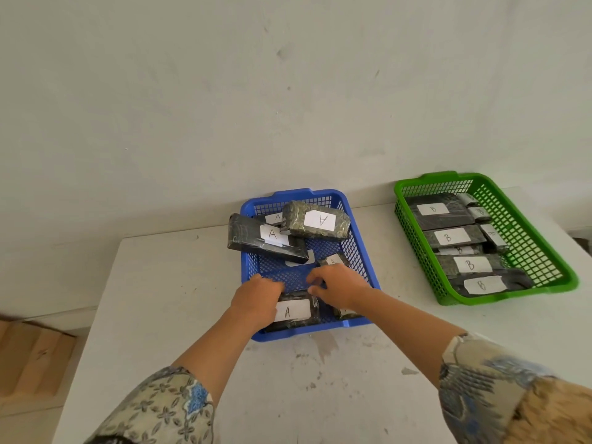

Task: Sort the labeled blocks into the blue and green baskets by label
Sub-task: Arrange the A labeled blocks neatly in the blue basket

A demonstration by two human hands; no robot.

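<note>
The blue basket (pixel 360 251) sits mid-table and holds several dark wrapped blocks labelled A. One A block (pixel 293 310) lies at the basket's near end. My left hand (pixel 256 298) grips its left end and my right hand (pixel 336 288) grips its right end. Another A block (pixel 315 224) leans at the far end, and a long A block (pixel 256 240) rests tilted over the left rim. The green basket (pixel 525 238) at the right holds several blocks labelled B (pixel 448 237).
The white table (pixel 179 299) stands against a pale wall. Its left edge drops to a floor with a wooden board (pixel 32 360). Bare, stained tabletop lies in front of the baskets and between them.
</note>
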